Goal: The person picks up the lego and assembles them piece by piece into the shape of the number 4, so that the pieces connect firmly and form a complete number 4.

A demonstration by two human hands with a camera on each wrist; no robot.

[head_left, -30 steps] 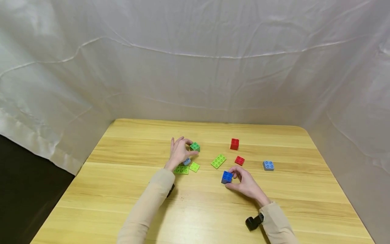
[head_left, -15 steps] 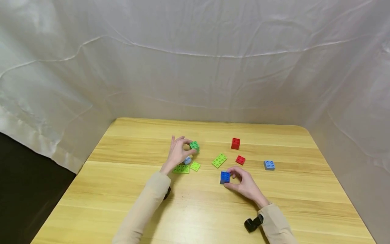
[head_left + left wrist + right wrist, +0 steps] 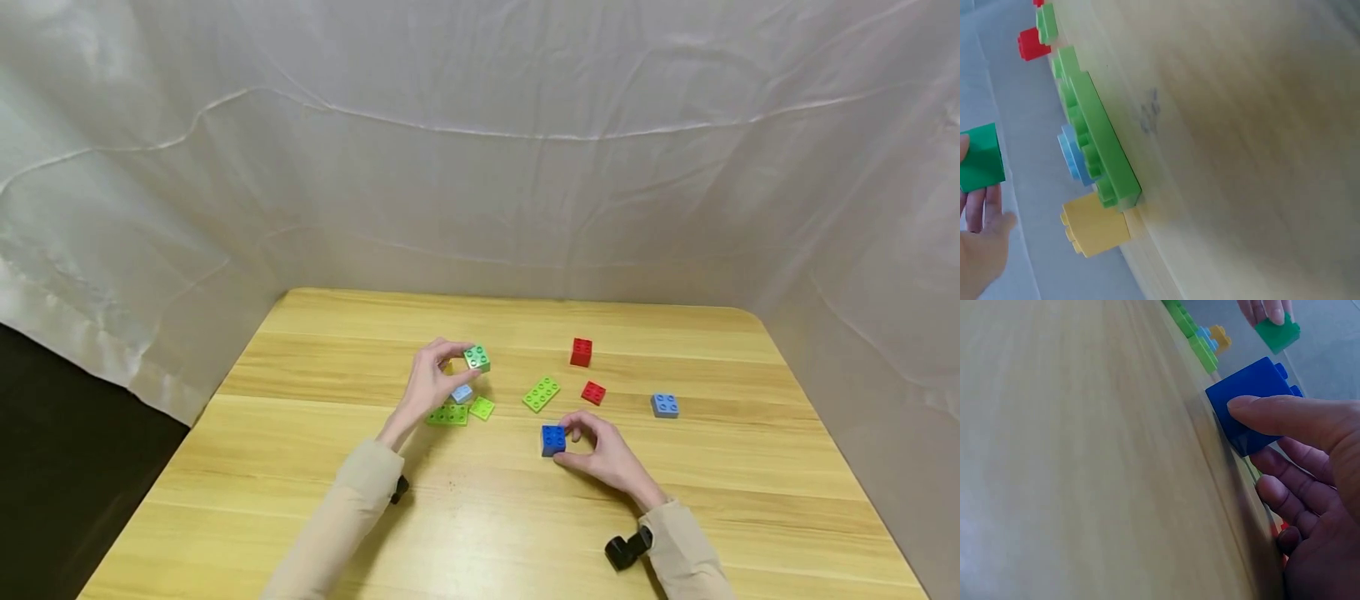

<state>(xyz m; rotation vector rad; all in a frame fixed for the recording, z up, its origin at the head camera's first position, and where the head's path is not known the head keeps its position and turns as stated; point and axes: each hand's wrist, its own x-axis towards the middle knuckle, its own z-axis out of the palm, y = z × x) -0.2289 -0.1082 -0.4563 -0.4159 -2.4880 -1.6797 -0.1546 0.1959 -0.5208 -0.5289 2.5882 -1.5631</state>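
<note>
My left hand [image 3: 430, 379] pinches a green building brick [image 3: 476, 358] between thumb and fingers; the left wrist view shows this green brick [image 3: 981, 157] raised off the table. My right hand [image 3: 609, 454] holds a dark blue brick [image 3: 553, 440] by its sides, studs up, low over the tabletop. In the right wrist view the thumb presses the near face of the blue brick [image 3: 1254, 406]. Below the left hand lie a light blue brick [image 3: 462, 393], a long lime brick [image 3: 447, 415] and a small lime plate [image 3: 482, 407]. A yellow brick [image 3: 1094, 225] is mostly hidden behind that hand in the head view.
A lime plate [image 3: 541, 394] lies between the hands. Farther back are a tall red brick [image 3: 581, 352] and a flat red one [image 3: 593, 392]. Another light blue brick [image 3: 664, 406] sits at the right. Pale sheeting [image 3: 510, 208] rises behind the wooden table [image 3: 337, 333].
The left hand has lifted the green brick and drawn back slightly toward the left, tilting the brick. The right hand has shifted the blue brick only a little.
</note>
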